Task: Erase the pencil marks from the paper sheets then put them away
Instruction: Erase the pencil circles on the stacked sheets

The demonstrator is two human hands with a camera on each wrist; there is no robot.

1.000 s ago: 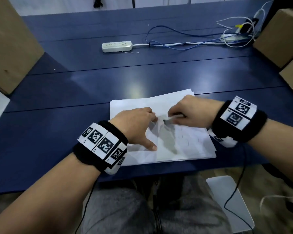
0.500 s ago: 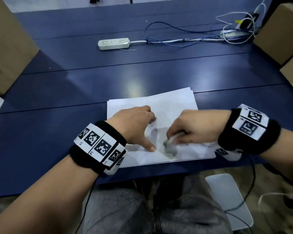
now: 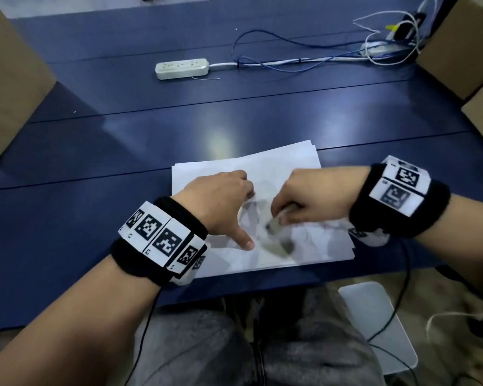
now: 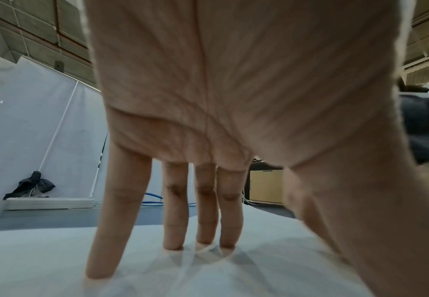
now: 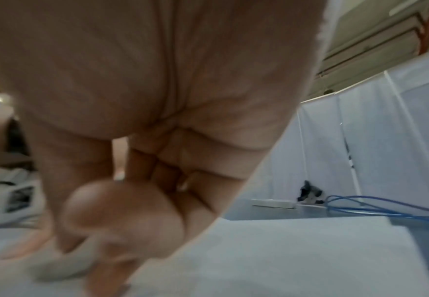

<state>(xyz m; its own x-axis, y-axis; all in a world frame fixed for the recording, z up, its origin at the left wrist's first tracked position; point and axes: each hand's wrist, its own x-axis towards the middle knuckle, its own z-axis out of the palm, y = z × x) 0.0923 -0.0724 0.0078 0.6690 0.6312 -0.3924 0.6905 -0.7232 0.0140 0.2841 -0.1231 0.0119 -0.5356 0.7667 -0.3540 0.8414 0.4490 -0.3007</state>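
A stack of white paper sheets (image 3: 285, 165) lies on the blue table near its front edge. My left hand (image 3: 223, 201) presses straight fingers (image 4: 122, 211) and thumb down on the top sheet (image 4: 55, 251). My right hand (image 3: 310, 196) pinches a pale eraser (image 3: 275, 224) against the paper just right of the left thumb. The eraser is blurred in the head view. In the right wrist view the curled fingers (image 5: 122, 213) grip the eraser (image 5: 63, 267) on the sheet (image 5: 284, 257). Faint pencil shapes show under the hands.
A white power strip (image 3: 181, 68) and blue and white cables (image 3: 304, 61) lie at the back of the table. Cardboard boxes stand at the left (image 3: 9, 79) and right (image 3: 463, 51) edges. A white stool (image 3: 374, 316) stands by my right knee.
My right hand has slid the eraser toward me and a little to the right across the top sheet. The left hand has stayed pressed on the paper.
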